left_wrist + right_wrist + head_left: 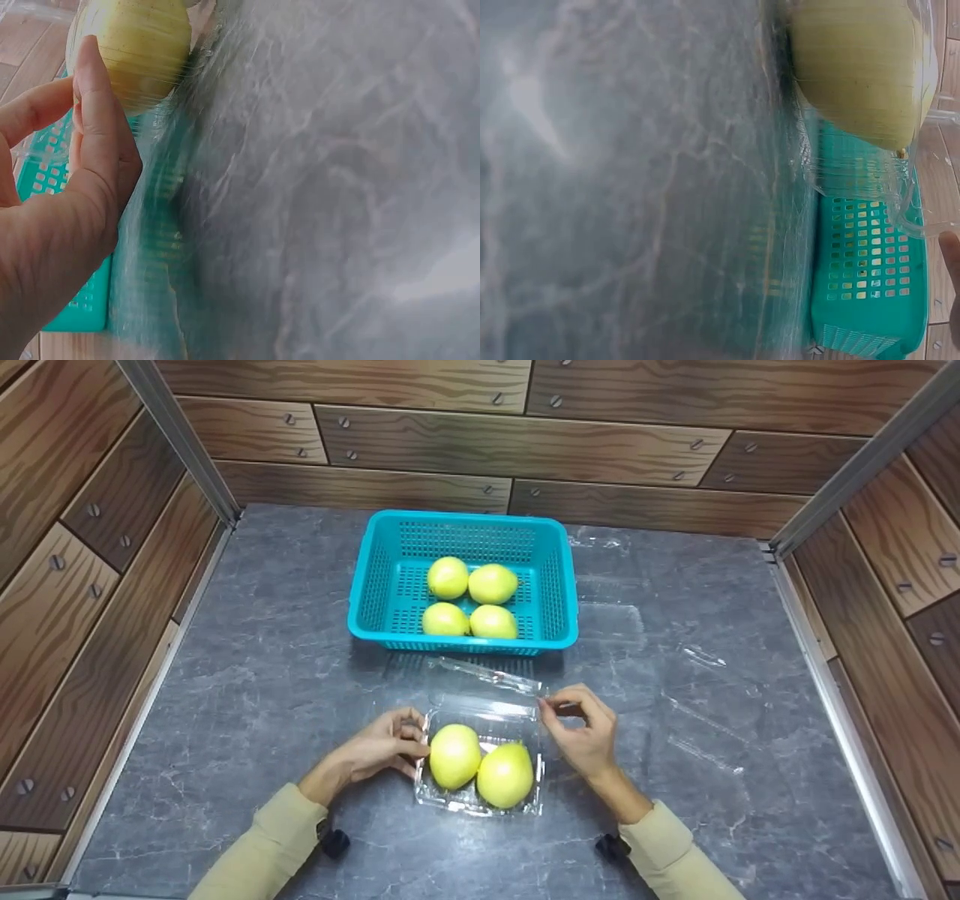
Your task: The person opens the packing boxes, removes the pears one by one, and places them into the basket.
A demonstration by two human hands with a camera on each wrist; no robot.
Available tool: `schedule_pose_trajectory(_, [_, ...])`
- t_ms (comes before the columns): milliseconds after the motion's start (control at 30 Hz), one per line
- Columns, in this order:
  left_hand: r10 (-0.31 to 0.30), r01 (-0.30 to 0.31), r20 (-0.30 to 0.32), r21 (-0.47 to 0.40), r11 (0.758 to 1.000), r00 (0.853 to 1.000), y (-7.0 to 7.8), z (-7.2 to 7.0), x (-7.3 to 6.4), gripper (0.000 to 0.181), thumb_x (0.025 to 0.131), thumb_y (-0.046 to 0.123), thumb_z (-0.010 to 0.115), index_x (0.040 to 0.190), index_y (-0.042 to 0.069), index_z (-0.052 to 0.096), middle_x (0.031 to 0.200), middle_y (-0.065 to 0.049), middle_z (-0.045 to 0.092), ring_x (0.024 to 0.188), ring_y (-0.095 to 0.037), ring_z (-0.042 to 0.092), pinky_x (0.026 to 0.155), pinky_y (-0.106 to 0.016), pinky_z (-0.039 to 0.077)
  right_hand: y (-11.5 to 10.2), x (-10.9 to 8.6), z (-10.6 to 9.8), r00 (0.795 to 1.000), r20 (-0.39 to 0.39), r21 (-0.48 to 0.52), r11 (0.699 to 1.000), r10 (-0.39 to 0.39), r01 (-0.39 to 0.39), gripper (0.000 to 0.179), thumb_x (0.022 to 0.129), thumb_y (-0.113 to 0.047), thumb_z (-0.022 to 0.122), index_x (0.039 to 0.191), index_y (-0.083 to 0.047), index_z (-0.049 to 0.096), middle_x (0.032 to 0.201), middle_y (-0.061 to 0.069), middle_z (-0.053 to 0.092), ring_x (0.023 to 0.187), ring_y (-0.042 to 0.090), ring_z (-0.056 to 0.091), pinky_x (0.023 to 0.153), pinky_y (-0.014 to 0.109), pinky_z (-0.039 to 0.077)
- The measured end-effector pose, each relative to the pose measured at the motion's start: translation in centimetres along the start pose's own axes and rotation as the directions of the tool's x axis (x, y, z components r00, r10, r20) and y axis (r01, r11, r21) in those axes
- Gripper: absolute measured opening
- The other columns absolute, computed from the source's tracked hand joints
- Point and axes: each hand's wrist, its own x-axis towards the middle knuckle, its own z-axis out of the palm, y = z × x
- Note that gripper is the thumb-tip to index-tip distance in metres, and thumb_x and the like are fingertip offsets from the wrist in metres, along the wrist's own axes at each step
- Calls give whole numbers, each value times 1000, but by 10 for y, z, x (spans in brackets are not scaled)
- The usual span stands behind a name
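Note:
An unlatched clear plastic clamshell box (480, 808) stands in front of the basket, its lid (487, 675) tilted up at the far side. Two yellow-green pears lie inside, a left pear (454, 757) and a right pear (505, 776). At the box's left wall, my left hand (379, 746) grips the rim between thumb and fingers; the left wrist view shows the thumb beside a pear (139, 49). My right hand (585, 731) pinches the lid's right corner with thumb and forefinger. In the right wrist view only a fingertip (951, 259) shows at the lid's edge.
Behind the box stands a teal basket (461, 643) holding several pears, among them one pear (448, 577) at the back. More clear plastic pieces (611, 622) lie on the grey marbled table (262, 660) to the right. Wood-patterned walls (480, 442) enclose the table.

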Motion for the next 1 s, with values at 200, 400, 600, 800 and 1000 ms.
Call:
schedule_pose_trajectory(200, [3,-3,10,-8,1000,1000,-4,5,-7,33,90,-6,70,110,7,48,88,0,60,78,-14,62,63,-31,64,3,2,-1,996,-9,7,996,94,-94,23,73,24,77,85,7,68,77,19,67,78,-3,69,63,19,62])
schedule_pose_trajectory(400, [5,-5,-5,-11,1000,1000,-9,9,-13,33,90,-6,71,110,7,48,88,0,61,77,-14,63,63,-31,65,5,5,-1,991,-13,-11,991,135,-135,21,75,20,79,86,5,70,77,19,70,76,-2,69,59,19,61])
schedule_pose_trajectory(600, [15,-14,17,-28,1000,1000,-12,12,-18,33,89,-7,71,109,8,49,89,0,61,77,-14,64,64,-32,65,4,10,-1,974,11,-50,973,227,-227,20,79,15,81,93,4,71,78,20,70,74,-2,68,53,15,56])
schedule_pose_trajectory(800, [21,-20,36,-34,999,999,-14,14,-21,35,89,-7,71,110,8,48,90,0,59,78,-15,65,65,-32,66,4,18,-2,927,49,-18,928,371,-371,18,85,9,81,99,6,71,79,19,70,67,4,67,48,21,57])
schedule_pose_trajectory(1000, [34,-32,46,-39,999,998,-17,14,-22,35,88,-9,70,109,9,48,90,-1,59,77,-16,66,65,-32,66,6,24,-1,876,77,7,878,477,-479,20,84,6,82,101,7,70,80,16,71,60,8,65,47,31,59])
